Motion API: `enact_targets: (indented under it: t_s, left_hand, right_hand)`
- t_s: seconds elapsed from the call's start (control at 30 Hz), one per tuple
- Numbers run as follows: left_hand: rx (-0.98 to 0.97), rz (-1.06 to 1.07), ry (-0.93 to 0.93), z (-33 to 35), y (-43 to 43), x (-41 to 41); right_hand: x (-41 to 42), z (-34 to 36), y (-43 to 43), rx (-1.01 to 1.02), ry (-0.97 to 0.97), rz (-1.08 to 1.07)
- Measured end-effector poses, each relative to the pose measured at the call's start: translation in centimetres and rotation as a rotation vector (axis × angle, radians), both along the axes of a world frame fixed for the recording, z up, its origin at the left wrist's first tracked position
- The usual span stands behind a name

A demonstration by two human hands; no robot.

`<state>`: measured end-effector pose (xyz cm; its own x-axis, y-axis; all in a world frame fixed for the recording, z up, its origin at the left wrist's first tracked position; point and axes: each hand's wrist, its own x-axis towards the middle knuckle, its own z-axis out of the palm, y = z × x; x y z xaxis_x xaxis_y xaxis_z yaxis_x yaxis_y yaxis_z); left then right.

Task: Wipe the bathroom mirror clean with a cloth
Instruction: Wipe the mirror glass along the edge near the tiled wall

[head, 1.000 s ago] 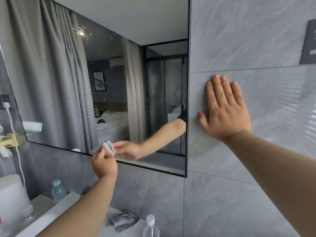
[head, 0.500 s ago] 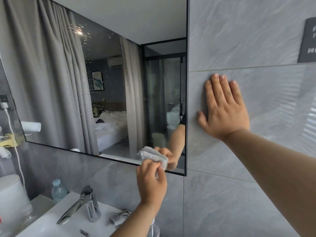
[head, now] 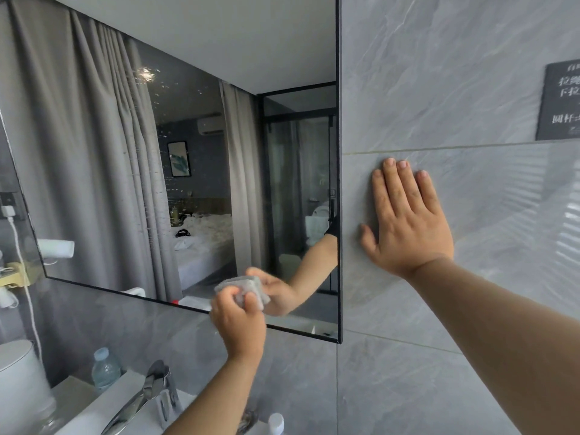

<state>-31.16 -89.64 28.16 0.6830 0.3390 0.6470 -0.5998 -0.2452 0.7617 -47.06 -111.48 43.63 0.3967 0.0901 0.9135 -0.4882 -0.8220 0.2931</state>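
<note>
Since half a second ago the left hand (head: pixel 240 324) and its cloth (head: pixel 243 288) have slid leftward along the bottom edge of the mirror (head: pixel 157 152), away from the lower right corner; the right hand (head: pixel 408 224) has kept its place on the wall.

That grey tiled wall (head: pixel 439 73) fills the right half of the view, with the black-framed mirror mounted to its left. Water spots fleck the glass around its upper middle. A dark sign (head: pixel 560 102) sits at the right edge, cut off by the frame, its lettering too partial to read.

The right hand lies flat against the tile just beside the mirror's right edge, fingers straight and together, thumb spread, holding nothing.

The left hand's grip is closed: curled fingers pinch the small grey folded cloth and press it to the glass at the lower rim. Their reflection meets them there, so the cloth's far side is hard to separate from its mirror copy.

Below, a chrome faucet (head: pixel 141 400) stands on the white table (head: pixel 75 403), partly hidden by the left forearm. A water bottle (head: pixel 105 368) stands behind it. A second bottle's cap (head: pixel 276 423) is cut off at the bottom edge.
</note>
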Motion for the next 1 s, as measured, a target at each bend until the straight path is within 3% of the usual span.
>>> enact_targets:
  t_s: [0.1,0.17,0.33,0.47,0.67,0.77,0.87,1.0]
  left_hand:
    - [-0.197,0.069,0.209,1.4,2.5,3.4]
    - [-0.199,0.035,0.332,1.7,3.5,5.1]
    - [-0.318,0.014,0.349,5.9,2.0,5.2]
    - [-0.230,-0.064,0.154,10.4,-1.6,1.8]
    - [0.315,-0.186,-0.560,11.7,-7.1,-2.7]
    - [0.570,-0.126,-0.753,11.8,-6.0,-0.8]
    - [0.667,-0.050,-0.774,12.4,-3.2,1.9]
    - [0.467,-0.011,-0.479,13.1,0.0,4.6]
  right_hand:
    - [0.1,0.0,-0.1,-0.005,0.003,-0.013]
    - [0.1,0.0,-0.1,-0.007,0.002,-0.018]
    - [0.1,0.1,-0.1,-0.010,0.009,-0.023]
    - [0.0,0.1,-0.1,-0.015,0.000,-0.023]
    - [0.1,0.0,-0.1,-0.009,-0.004,-0.004]
    - [0.1,-0.1,-0.2,-0.014,-0.011,0.005]
    - [0.1,0.0,-0.1,-0.012,-0.002,0.002]
    - [0.2,0.0,-0.2,-0.008,0.000,-0.002]
